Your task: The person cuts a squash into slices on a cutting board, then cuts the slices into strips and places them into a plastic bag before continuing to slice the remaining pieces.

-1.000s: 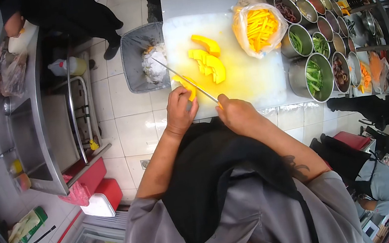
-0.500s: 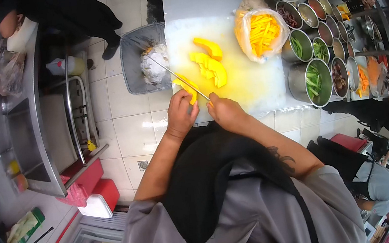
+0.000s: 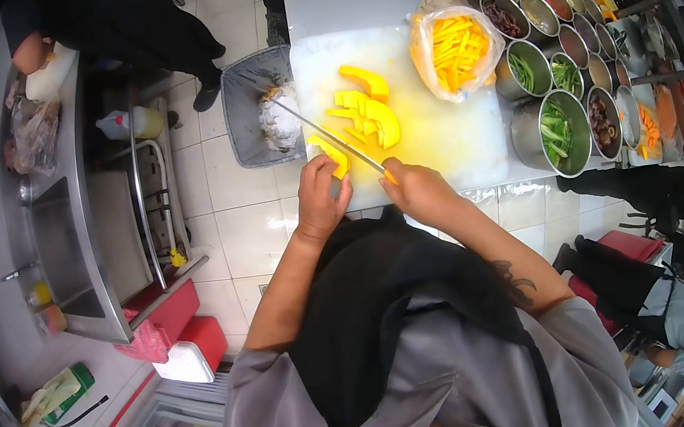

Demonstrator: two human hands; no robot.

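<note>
Metal knife (image 3: 332,138) shifted right — beside yellow wedge (image 3: 333,158).

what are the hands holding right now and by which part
The right hand grips a knife by its yellow handle. The left hand holds a yellow vegetable piece by the end nearest the person.

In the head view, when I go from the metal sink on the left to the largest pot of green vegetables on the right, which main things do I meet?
Metal sink, grey bin, left hand, right hand, bag of yellow strips, largest pot of green vegetables.
</note>
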